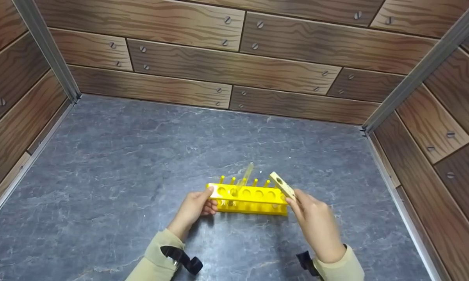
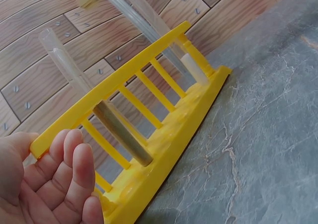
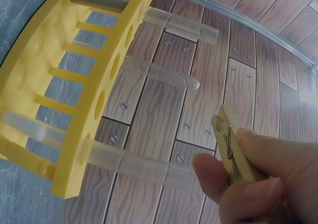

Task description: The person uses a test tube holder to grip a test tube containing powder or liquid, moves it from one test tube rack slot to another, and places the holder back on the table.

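Note:
A yellow test tube rack (image 1: pixel 254 200) stands in front of me. My left hand (image 1: pixel 193 206) grips its left end, thumb on the top bar and fingers below. My right hand (image 1: pixel 316 220) pinches a wooden test tube clamp (image 1: pixel 287 190), its tip up and left by the rack's right end. In the left wrist view, one tube with brown contents (image 2: pixel 121 133) sits in the rack. Toward the far end is a tube with white contents (image 2: pixel 193 67). The right wrist view has a clear tube (image 3: pixel 171 76) with its rounded end outward; the clamp's jaws are near the white tube's mouth.
A grey marbled tabletop (image 1: pixel 140 156) lies under the rack. Wood-patterned panels (image 1: pixel 179 58) close off the back and sides, with metal posts (image 1: pixel 418 70) at the corners. Black straps (image 1: pixel 183 259) circle both wrists.

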The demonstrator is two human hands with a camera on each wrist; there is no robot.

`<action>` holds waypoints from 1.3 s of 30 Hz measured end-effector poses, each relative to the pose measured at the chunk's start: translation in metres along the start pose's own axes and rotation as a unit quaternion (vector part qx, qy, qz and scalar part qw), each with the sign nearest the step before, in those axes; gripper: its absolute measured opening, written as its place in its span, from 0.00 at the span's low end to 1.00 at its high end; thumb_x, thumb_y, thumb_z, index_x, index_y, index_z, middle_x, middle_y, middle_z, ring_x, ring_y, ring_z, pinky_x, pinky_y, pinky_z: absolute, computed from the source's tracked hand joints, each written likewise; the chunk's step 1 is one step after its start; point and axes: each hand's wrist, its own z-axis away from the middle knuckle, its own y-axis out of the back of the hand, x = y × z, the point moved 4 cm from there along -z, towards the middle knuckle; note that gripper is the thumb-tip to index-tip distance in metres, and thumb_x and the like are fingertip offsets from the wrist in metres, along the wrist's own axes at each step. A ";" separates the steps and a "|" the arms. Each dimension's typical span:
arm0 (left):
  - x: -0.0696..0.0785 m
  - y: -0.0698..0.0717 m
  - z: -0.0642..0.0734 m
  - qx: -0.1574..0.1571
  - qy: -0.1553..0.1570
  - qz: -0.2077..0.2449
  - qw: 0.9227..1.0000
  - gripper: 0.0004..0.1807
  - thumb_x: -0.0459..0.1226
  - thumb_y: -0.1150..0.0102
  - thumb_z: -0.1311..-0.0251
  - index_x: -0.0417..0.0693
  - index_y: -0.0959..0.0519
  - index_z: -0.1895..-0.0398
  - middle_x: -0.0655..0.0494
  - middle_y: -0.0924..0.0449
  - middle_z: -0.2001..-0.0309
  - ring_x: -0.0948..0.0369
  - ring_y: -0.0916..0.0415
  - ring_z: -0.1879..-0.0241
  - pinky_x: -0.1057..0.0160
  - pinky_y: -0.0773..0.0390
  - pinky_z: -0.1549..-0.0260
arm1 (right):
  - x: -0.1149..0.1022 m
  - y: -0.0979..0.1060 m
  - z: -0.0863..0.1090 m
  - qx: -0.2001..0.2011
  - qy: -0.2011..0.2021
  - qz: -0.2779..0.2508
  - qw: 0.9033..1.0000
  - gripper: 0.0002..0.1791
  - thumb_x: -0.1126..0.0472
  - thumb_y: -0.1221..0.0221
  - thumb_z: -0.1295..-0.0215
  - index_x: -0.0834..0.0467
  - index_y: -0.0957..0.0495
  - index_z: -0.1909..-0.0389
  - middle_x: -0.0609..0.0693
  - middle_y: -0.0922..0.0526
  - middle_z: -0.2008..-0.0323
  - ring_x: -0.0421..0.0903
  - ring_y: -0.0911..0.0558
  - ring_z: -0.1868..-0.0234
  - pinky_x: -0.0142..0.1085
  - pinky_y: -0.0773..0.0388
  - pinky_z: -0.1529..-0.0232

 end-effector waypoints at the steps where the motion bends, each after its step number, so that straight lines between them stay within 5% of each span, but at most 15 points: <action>1: 0.000 0.000 0.000 0.000 0.001 0.001 1.000 0.25 0.48 0.52 0.34 0.34 0.21 0.75 0.55 0.21 0.82 0.64 0.23 0.83 0.67 0.23 0.77 | -0.001 0.000 0.000 0.000 0.001 -0.001 1.000 0.08 0.60 0.39 0.39 0.60 0.22 0.63 0.45 0.28 0.82 0.36 0.39 0.87 0.28 0.37 0.87; 20: 0.002 -0.003 0.000 -0.012 0.001 0.004 1.000 0.25 0.48 0.52 0.33 0.35 0.21 0.77 0.55 0.22 0.82 0.64 0.24 0.83 0.65 0.21 0.75 | -0.008 -0.007 -0.006 -0.026 -0.012 -0.025 0.999 0.09 0.59 0.41 0.37 0.60 0.21 0.60 0.51 0.21 0.75 0.37 0.35 0.86 0.28 0.34 0.86; 39: 0.003 -0.001 0.002 -0.015 0.002 0.001 1.000 0.25 0.46 0.54 0.32 0.33 0.21 0.75 0.55 0.22 0.82 0.64 0.24 0.83 0.66 0.23 0.76 | -0.017 -0.020 -0.008 -0.016 0.031 -0.042 0.999 0.13 0.58 0.40 0.38 0.61 0.20 0.57 0.48 0.22 0.77 0.37 0.34 0.83 0.28 0.32 0.83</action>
